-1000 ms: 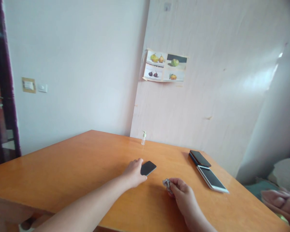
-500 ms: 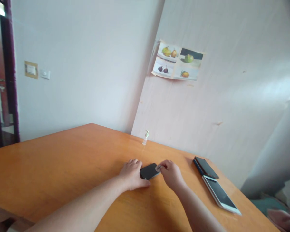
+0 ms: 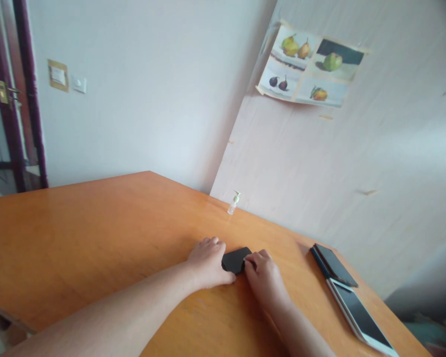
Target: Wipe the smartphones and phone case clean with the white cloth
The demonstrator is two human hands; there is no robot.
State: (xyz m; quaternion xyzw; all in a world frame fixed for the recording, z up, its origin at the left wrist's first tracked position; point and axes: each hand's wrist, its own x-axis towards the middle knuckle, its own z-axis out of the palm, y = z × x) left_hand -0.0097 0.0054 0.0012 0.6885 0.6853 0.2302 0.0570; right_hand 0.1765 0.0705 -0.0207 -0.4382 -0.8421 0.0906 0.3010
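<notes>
A black smartphone (image 3: 235, 261) lies flat on the orange-brown wooden table (image 3: 107, 233). My left hand (image 3: 208, 264) grips its left end, thumb along the near edge and fingers at the far side. My right hand (image 3: 264, 275) is closed in a pinch over the phone's right end, fingertips against the screen. Only a sliver of the small crumpled grey-white wipe (image 3: 247, 259) shows at those fingertips; the rest is hidden by the hand.
A small clear pump bottle (image 3: 232, 204) stands near the table's back edge. To the right lie a dark tablet-like device (image 3: 336, 265) and a white tablet (image 3: 364, 312), end to end. Fruit pictures (image 3: 312, 64) hang on the board behind.
My right hand has moved left and forward from the bare table onto the phone's right end, bringing the wipe. My left hand keeps its place at the phone. The camera view has tilted.
</notes>
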